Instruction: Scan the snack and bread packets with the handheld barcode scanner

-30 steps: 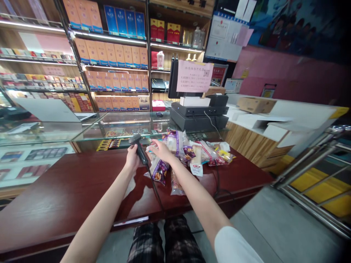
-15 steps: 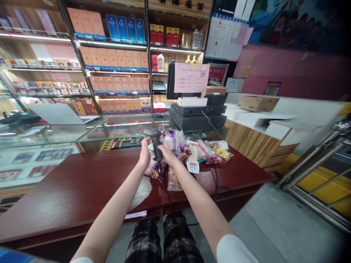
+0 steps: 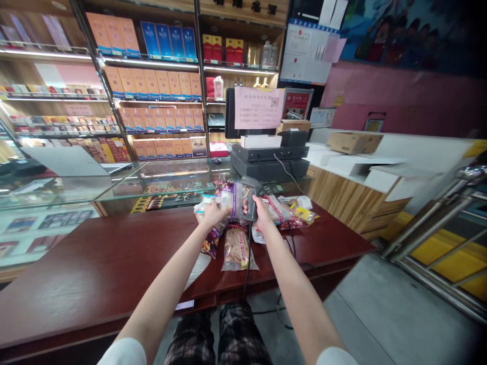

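A black handheld barcode scanner is upright in my right hand, the fingers wrapped round its handle and a cable hanging below. Just left of it, my left hand is closed on the near edge of a purple-and-clear snack bag. That bag lies over others in a pile, close to the scanner's head. Below the hands, a clear packet of brown food with red lettering lies flat. Another purple snack bag rests beneath my left wrist.
More packets, including a yellow one, lie right of my hands on the dark red table. Behind stand a glass display counter, a black cash register and a monitor with a pink notice. Metal railings stand at right.
The scanner has moved right and now sits in my right hand alone. My left hand has left it and taken hold of the purple snack bag. The brown food packet is now uncovered.
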A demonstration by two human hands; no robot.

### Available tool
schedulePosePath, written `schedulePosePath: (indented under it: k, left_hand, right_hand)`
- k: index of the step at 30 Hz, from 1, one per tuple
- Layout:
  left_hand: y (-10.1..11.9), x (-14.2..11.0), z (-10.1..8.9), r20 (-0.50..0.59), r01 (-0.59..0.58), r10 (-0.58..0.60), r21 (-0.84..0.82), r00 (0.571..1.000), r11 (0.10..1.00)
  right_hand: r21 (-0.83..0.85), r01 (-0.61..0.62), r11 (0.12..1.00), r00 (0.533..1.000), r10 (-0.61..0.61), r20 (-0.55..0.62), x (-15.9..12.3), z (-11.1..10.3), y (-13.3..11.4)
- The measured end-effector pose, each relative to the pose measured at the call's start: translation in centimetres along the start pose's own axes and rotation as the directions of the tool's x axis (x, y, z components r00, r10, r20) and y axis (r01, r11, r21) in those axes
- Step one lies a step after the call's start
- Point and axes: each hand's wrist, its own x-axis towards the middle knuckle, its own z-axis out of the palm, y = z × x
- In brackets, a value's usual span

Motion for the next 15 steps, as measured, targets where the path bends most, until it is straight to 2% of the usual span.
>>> schedulePosePath:
  k: [3,6,11,15]
  left_hand:
    - [0.2,-0.2,0.0,-0.041,-0.025,0.031,0.134,0.999,0.991]
    - [0.4,-0.3,-0.6,-0.019,-0.034,0.038,0.173,0.999,0.984]
    - [0.2,-0.9,-2.6,-0.045,-0.026,0.027,0.022,0.999,0.999]
    - [-0.1,-1.4,-6.1,-0.118,-0.085,0.077,-0.064,0.99,0.994]
  right_hand:
    - [-0.03,0.0,1.0,1.0,0.001,0.019,-0.3,0.0,-0.1]
    - [-0.058,-0.007,0.998,0.999,0.009,0.036,-0.4,0.5,-0.3]
    - [-0.066,-0.036,0.997,0.994,0.043,0.101,-0.7,1.6,-0.3]
    - [-0.076,-0.084,0.994,0.98,0.096,0.173,-0.4,3.3,0.1]
